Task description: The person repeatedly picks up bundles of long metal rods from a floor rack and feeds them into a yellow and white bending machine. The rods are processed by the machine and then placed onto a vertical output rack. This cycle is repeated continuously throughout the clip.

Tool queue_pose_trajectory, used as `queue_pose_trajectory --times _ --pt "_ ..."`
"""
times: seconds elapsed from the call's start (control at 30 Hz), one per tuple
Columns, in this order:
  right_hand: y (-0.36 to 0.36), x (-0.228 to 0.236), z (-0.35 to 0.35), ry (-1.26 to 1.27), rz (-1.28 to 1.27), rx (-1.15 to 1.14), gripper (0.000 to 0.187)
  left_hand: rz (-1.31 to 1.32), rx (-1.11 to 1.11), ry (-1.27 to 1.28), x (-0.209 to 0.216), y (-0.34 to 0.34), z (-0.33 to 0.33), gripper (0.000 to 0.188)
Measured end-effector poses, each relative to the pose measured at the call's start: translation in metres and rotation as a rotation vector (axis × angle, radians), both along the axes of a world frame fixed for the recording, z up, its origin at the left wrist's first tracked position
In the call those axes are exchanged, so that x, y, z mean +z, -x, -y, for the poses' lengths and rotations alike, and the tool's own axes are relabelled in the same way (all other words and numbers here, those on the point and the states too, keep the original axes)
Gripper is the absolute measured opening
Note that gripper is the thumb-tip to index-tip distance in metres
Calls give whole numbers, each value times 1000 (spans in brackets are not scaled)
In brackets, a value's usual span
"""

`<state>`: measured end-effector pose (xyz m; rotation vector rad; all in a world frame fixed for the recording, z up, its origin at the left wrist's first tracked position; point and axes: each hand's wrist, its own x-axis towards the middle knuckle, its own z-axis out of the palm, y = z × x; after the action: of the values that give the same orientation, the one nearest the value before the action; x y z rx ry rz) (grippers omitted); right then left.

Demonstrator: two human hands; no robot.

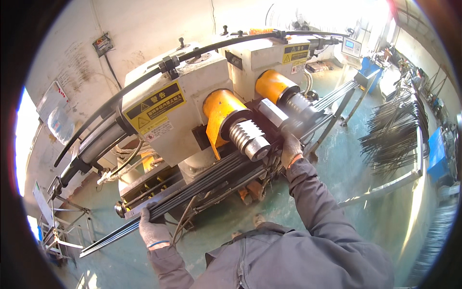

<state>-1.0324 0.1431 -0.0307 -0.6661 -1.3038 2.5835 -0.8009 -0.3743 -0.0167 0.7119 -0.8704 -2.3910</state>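
A bundle of long, thin metal rods (185, 195) slants across the front of a bending machine, from lower left up to the right. My left hand (155, 229), in a pale work glove with a blue cuff edge, is closed round the rods near their left end. The glove of my right hand (290, 148) reaches up to the line of rods beside the machine's middle; its fingers are hidden and partly blurred. Just left of that hand juts a ridged steel roller (249, 139) on an orange-yellow housing (224, 108). A second roller (301, 106) behind it looks smeared.
The pale machine body (168, 120) carries yellow warning labels and a black hose (216, 45) along its top. At right, many bent rods (397, 130) hang on a metal rack (385, 189). A control box (351, 46) with a screen stands at far right.
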Motion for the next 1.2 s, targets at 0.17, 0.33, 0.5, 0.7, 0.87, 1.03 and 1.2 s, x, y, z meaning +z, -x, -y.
queue_pose_trajectory --times 0.17,0.33,0.5,0.7,0.87,1.03,1.2 --pt "39 -45 -17 -255 -108 -68 30 5 -75 -91 -9 24 -28 28" --pt "39 -48 -15 -223 38 -93 26 -63 -136 -70 2 14 9 31" --pt "34 -38 -15 -1512 249 381 34 -16 36 -21 -3 14 37 42" --pt "42 -69 -28 -2476 180 459 36 8 13 24 -22 16 32 37" --pt "46 -93 -20 -706 166 211 21 141 69 -29 -19 18 51 38" --pt "39 -71 -17 -2222 105 389 35 168 141 75 -11 28 29 40" --pt "7 -25 -1 -463 170 31 65 64 -6 -19 -18 36 -43 40"
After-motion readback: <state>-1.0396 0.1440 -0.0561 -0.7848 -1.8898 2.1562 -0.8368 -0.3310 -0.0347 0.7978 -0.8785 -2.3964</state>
